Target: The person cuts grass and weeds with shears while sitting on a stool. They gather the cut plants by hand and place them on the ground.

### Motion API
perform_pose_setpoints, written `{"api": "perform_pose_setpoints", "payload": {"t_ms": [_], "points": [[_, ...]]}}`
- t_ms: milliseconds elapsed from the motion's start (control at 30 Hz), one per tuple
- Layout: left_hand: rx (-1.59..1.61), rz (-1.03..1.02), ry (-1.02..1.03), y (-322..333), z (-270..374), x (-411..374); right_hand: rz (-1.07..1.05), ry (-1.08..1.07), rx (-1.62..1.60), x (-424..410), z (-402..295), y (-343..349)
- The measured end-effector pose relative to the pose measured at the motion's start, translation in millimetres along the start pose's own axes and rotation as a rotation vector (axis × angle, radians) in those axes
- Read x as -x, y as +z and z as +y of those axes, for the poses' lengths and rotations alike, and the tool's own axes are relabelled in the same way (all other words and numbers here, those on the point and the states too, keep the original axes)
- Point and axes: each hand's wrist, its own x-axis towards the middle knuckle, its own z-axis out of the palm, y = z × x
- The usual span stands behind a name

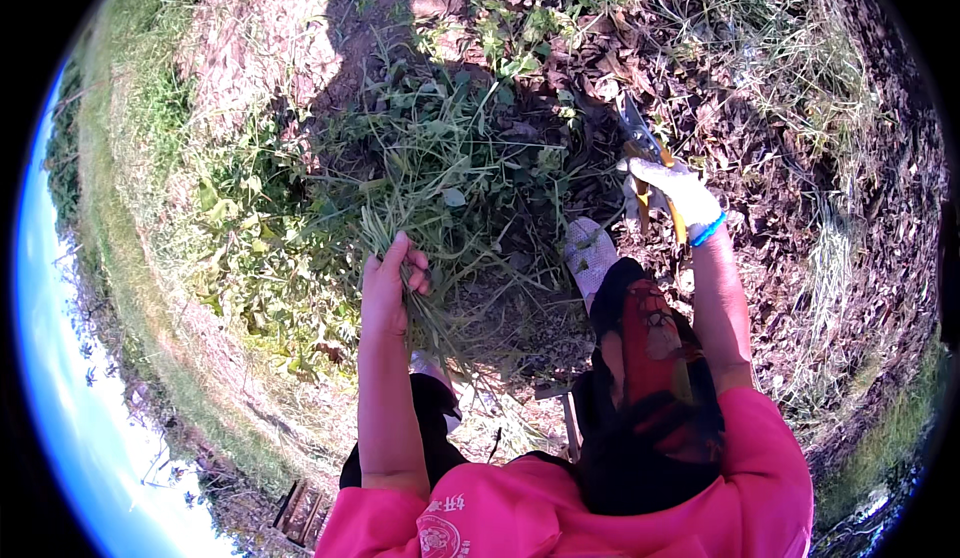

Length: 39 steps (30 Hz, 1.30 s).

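My bare left hand (390,284) is closed around a bunch of green grass stems (381,226). The cut-looking ends stick up above my thumb, and long blades trail below the fist. On my right hand (681,192) is a white work glove with a blue cuff. That hand grips hand shears (636,121) with yellow-orange handles, their metal blades pointing away from me over dry leaves. Whether the blades are apart is hard to tell. A loose heap of cut grass and leafy weeds (442,138) lies on the ground between and beyond my hands.
My light mesh shoe (590,249) rests by the grass heap, below the shears. Brown leaf litter (772,160) covers the ground at right, with dry grass (780,40) farther up. Leafy low plants (247,235) grow at left. Part of a low stool (570,415) shows between my legs.
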Motion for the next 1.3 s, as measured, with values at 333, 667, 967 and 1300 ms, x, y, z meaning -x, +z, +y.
{"api": "perform_pose_setpoints", "payload": {"t_ms": [333,667,967,1300], "points": [[-0.273,0.147,0.218,-31,-9,38,-0.26,-0.067,0.982,-83,-25,118],[0.031,-0.058,0.311,63,-1,-72,-0.328,-0.156,1.324,-31,7,177],[-1.297,0.315,0.604,115,-76,-148,-0.294,-0.018,1.408,2,-5,118],[-1.6,0.357,0.468,124,-59,-148,-0.221,0.199,0.539,5,-33,48]]}}
